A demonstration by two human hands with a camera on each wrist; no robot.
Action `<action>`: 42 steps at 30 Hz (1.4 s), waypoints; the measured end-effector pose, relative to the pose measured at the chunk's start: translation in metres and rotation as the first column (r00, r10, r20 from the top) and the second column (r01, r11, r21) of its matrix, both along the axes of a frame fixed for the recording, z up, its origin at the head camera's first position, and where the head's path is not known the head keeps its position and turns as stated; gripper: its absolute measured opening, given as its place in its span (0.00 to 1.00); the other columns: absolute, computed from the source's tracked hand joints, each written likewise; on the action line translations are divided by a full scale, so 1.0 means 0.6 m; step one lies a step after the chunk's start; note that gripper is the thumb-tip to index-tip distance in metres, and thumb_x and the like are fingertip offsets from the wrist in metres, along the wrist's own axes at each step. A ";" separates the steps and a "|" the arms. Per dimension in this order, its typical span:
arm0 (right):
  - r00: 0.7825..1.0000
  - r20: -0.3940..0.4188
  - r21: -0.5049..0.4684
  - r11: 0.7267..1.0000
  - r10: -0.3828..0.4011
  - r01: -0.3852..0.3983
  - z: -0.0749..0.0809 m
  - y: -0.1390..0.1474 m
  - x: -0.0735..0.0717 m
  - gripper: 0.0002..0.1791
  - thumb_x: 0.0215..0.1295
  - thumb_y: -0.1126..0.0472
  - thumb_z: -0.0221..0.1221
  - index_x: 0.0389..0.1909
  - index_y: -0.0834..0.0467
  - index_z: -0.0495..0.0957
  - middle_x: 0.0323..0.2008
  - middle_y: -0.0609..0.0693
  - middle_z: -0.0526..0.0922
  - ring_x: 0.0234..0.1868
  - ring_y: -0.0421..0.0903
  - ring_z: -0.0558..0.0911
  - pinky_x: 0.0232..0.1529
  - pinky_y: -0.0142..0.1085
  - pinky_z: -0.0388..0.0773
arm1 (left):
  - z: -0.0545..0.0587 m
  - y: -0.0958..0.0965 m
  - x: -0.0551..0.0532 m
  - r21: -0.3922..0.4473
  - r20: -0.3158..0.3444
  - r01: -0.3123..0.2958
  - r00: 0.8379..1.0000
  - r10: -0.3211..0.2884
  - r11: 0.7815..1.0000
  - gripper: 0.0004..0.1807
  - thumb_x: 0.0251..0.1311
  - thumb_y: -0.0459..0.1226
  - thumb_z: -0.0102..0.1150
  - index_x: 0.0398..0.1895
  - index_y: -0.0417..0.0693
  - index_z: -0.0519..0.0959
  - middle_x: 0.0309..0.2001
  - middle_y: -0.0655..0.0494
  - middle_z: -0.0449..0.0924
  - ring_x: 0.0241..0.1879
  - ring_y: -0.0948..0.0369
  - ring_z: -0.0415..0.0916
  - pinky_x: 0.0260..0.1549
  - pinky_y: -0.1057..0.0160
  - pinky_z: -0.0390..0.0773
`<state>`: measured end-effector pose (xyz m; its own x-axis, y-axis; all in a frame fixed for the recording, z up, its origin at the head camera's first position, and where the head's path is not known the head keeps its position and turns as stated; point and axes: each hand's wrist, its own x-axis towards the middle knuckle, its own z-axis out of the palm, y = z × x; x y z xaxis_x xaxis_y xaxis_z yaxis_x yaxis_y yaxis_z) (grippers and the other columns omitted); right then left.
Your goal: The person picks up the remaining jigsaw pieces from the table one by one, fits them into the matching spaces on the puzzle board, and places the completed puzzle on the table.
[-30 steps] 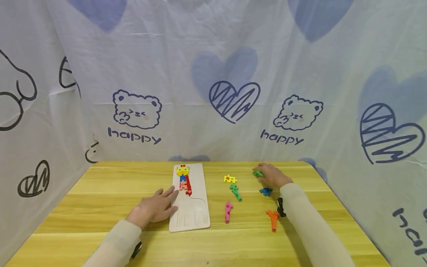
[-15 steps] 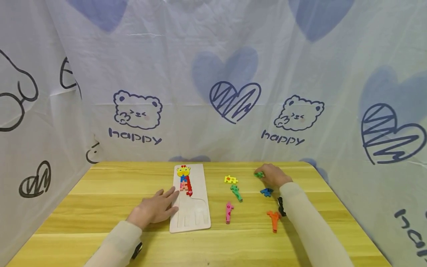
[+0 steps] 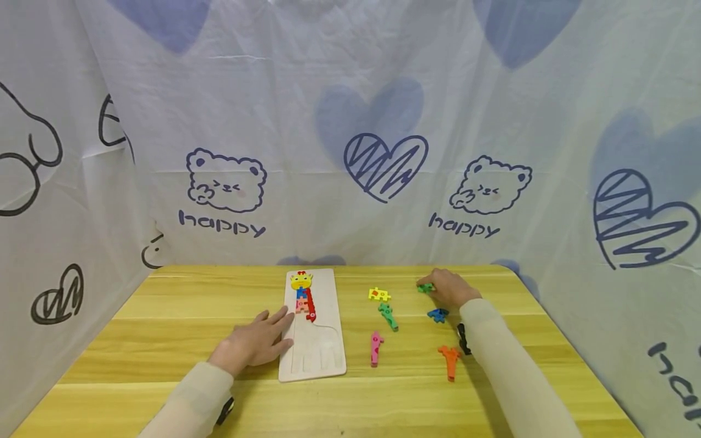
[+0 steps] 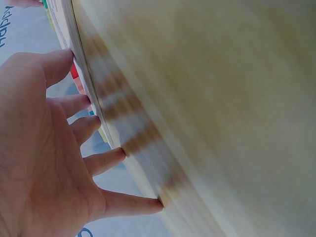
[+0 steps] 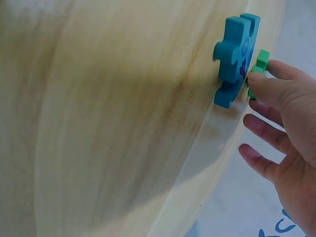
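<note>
On the worktop (image 3: 137, 359) lies the board (image 3: 323, 334); left hand (image 3: 249, 344) alongside, fingers spread, the left wrist view catching fingertips at its edge. Right hand (image 3: 450, 289) beyond the blue piece (image 5: 232, 71), far side, its wrist view showing what the head view half hides: thumb and finger pinching the green piece (image 5: 261, 60)!

One pale rectangular board (image 3: 323, 311); four inlaid puzzle pieces (image 3: 302, 306); six loose puzzle pieces (image 3: 387, 316): two green (image 3: 425, 288), one yellow (image 3: 379, 294), one pink (image 3: 375, 350), one blue (image 3: 437, 315), one orange (image 3: 451, 362).
</note>
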<state>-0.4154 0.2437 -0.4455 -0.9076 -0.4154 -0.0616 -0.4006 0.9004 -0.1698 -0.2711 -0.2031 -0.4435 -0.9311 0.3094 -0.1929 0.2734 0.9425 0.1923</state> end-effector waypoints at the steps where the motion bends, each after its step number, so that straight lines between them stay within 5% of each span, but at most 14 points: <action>1: 1.000 -0.007 0.008 1.000 0.002 -0.002 0.001 0.000 0.001 0.24 0.70 0.68 0.63 0.66 0.52 0.80 0.61 0.57 0.84 0.60 0.56 0.83 0.63 0.54 0.81 | 0.000 0.000 -0.001 0.000 -0.001 0.001 1.000 -0.001 1.000 0.36 0.76 0.55 0.49 0.82 0.54 0.59 0.83 0.50 0.54 0.78 0.33 0.55 0.59 0.15 0.62; 8: 0.990 -0.094 -0.013 0.994 0.104 -0.106 0.006 -0.001 0.010 0.20 0.72 0.65 0.63 0.63 0.57 0.81 0.51 0.57 0.84 0.43 0.47 0.77 0.51 0.47 0.83 | 0.000 0.000 -0.001 -0.004 -0.002 0.002 1.000 -0.002 1.000 0.36 0.76 0.55 0.49 0.82 0.54 0.59 0.83 0.50 0.54 0.78 0.33 0.56 0.59 0.16 0.62; 20: 0.967 -0.191 -0.104 0.977 0.166 -0.188 0.020 -0.024 0.022 0.20 0.72 0.63 0.63 0.64 0.56 0.81 0.47 0.53 0.81 0.43 0.46 0.76 0.48 0.43 0.79 | 0.001 0.004 -0.002 0.000 0.007 0.004 1.000 -0.004 1.000 0.36 0.76 0.55 0.49 0.82 0.54 0.59 0.83 0.50 0.53 0.78 0.33 0.55 0.59 0.15 0.61; 29: 0.921 -0.289 -0.106 0.947 0.262 -0.303 0.036 -0.053 0.040 0.21 0.69 0.64 0.66 0.63 0.54 0.82 0.45 0.54 0.83 0.44 0.53 0.81 0.43 0.40 0.79 | -0.001 -0.001 -0.002 -0.004 0.014 -0.003 1.000 0.003 1.000 0.36 0.76 0.55 0.49 0.82 0.54 0.58 0.83 0.49 0.52 0.78 0.33 0.54 0.60 0.15 0.60; 42: 0.890 -0.311 -0.114 0.917 0.333 -0.383 0.048 -0.096 0.064 0.20 0.70 0.63 0.65 0.62 0.55 0.83 0.46 0.56 0.83 0.45 0.55 0.81 0.44 0.41 0.79 | 0.001 -0.002 -0.002 -0.003 0.021 -0.002 1.000 0.002 1.000 0.37 0.76 0.56 0.49 0.82 0.54 0.58 0.83 0.50 0.52 0.78 0.33 0.54 0.59 0.14 0.60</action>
<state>-0.3772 0.1862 -0.4167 -0.6639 -0.6967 0.2719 -0.7434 0.6544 -0.1382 -0.2726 -0.2044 -0.4431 -0.9276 0.3069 -0.2129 0.2675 0.9436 0.1950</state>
